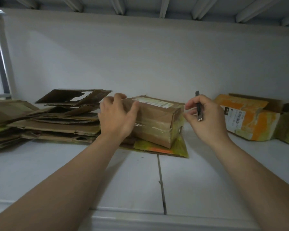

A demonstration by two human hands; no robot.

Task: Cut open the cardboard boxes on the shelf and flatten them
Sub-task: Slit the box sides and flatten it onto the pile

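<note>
I see my left hand (117,117) gripping the left end of the taped brown box (157,120) | right hand (208,119) holds a slim dark cutter (198,105) upright, just right of it | box sits on a flattened yellow-green sheet (178,149) | flattened cardboard stack (57,120) left, orange box (250,117) right, on white shelf (132,180)

Two hands, left hand (117,114) and right hand (205,117), one slim cutter (198,105) right of centre, one brown taped box (157,120) at centre, one orange box (250,117) at right, one stack of flattened cardboard (57,120) at left
</note>
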